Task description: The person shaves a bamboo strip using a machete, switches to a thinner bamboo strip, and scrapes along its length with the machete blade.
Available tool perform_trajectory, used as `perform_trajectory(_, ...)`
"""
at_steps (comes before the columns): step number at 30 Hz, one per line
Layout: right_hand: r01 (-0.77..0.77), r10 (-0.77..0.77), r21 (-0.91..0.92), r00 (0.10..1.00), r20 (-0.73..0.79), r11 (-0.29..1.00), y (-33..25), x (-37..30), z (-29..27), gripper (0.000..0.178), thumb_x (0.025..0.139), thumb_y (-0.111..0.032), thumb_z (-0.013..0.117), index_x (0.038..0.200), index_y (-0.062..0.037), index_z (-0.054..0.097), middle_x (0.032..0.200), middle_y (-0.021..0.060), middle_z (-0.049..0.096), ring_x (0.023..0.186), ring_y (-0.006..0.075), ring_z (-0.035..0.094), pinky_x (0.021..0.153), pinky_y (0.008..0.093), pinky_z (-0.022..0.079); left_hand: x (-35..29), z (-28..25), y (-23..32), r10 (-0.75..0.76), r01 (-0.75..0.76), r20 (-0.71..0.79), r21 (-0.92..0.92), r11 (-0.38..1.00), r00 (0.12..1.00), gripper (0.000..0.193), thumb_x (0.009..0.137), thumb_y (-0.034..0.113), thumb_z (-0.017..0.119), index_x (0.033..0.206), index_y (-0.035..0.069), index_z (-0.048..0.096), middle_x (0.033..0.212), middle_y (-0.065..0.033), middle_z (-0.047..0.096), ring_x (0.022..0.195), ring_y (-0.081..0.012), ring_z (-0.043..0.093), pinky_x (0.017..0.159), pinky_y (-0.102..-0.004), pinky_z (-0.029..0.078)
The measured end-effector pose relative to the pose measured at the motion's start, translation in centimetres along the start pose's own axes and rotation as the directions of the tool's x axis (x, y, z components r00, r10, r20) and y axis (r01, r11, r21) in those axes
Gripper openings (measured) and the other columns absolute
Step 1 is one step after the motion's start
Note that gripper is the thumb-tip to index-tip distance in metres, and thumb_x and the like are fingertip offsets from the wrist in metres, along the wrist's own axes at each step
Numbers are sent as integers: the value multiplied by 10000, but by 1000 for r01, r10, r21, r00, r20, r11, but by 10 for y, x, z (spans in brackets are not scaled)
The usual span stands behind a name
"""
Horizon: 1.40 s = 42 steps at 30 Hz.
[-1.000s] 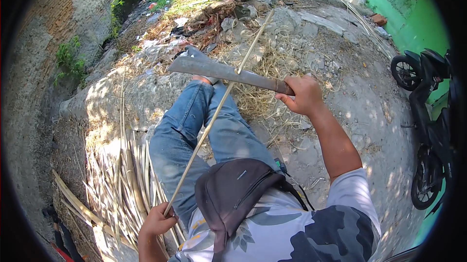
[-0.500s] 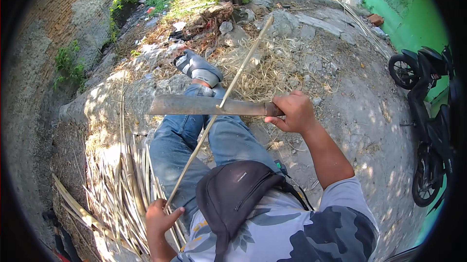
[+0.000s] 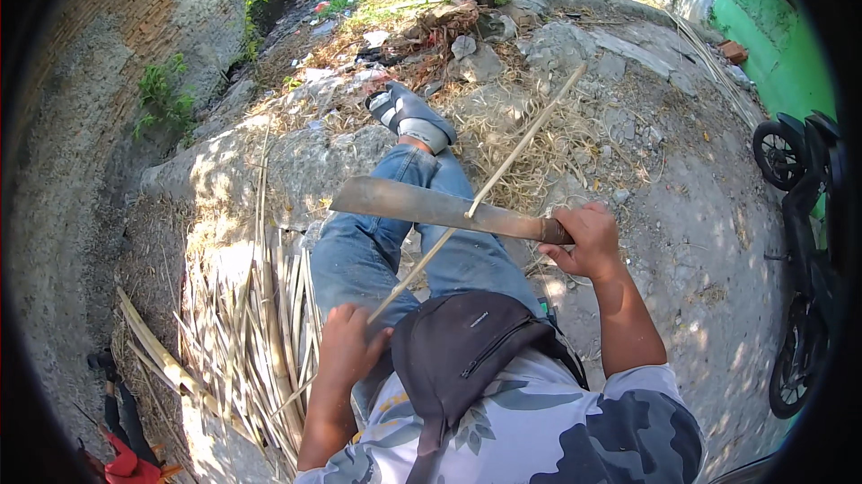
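A long, thin bamboo strip (image 3: 530,134) slants from my left hand (image 3: 346,345) up and away to the right. The fingers of that hand are closed round its lower part, and a short tail shows below the wrist. My right hand (image 3: 588,240) grips the handle of a machete (image 3: 404,202), thumb stretched along it. The broad, worn blade lies across the strip above my thighs, its tip pointing left. At the crossing the blade covers a bit of the strip, and a small curl stands up there.
Split bamboo strips (image 3: 247,331) lie piled at my left. Pale shavings (image 3: 521,152) cover the ground beyond my sandalled foot (image 3: 409,116). A black motorbike (image 3: 799,242) stands at the right by a green wall (image 3: 763,53). Another person (image 3: 130,457) shows at lower left.
My left hand has risen nearer the blade, and the strip leans further right. The machete's handle end has dipped. The whole view has shifted, bringing more of the other person in.
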State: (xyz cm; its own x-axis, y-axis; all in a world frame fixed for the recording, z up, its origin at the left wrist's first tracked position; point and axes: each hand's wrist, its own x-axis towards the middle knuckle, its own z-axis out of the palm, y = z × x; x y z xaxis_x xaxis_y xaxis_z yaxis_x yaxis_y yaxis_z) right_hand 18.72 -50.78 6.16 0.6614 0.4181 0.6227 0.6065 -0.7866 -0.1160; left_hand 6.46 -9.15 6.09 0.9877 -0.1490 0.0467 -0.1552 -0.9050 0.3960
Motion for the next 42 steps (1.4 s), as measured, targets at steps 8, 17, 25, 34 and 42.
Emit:
perform_trajectory(8,2,-2,8,998,-60,1000,-1,7,-7,550,805,-605,743,982,-91,659,670,34,622,594,254,616,644,393,472,3,-5,-6,-78,92,94,-154,984,992,214,937,203,663,1041,17,680,954,-238,675,942,-450,631,826,-517,500)
perform_trajectory(17,150,-148,-85,989,30,985,-15,42,-18,499,795,-625,727,862,-140,633,620,13,535,559,232,552,671,353,444,10,-18,23,-240,305,202,-413,858,949,240,1012,206,583,1010,-29,631,836,-260,657,778,-450,641,700,-467,492)
perform_trajectory(25,-14,35,-145,989,147,989,19,33,-19,500,815,-609,718,886,-119,643,630,36,608,595,259,598,671,391,460,-15,-6,-1,-238,288,184,-329,899,954,266,1037,228,568,1007,-30,627,734,-186,602,680,-322,582,639,-422,459)
perform_trajectory(34,140,-138,-12,984,110,990,-18,40,-12,499,801,-583,741,915,-110,631,659,49,593,586,291,580,650,392,458,-4,-11,10,-190,256,228,-308,917,955,273,1047,236,564,1011,-28,624,686,-155,585,624,-226,540,615,-393,447)
perform_trajectory(42,-221,254,-234,960,121,947,22,26,-17,457,857,-582,707,878,-133,625,685,58,641,637,313,636,674,444,490,-14,-14,10,-171,256,300,-271,928,939,266,1045,219,547,1014,-36,618,727,-191,624,649,-258,589,632,-416,465)
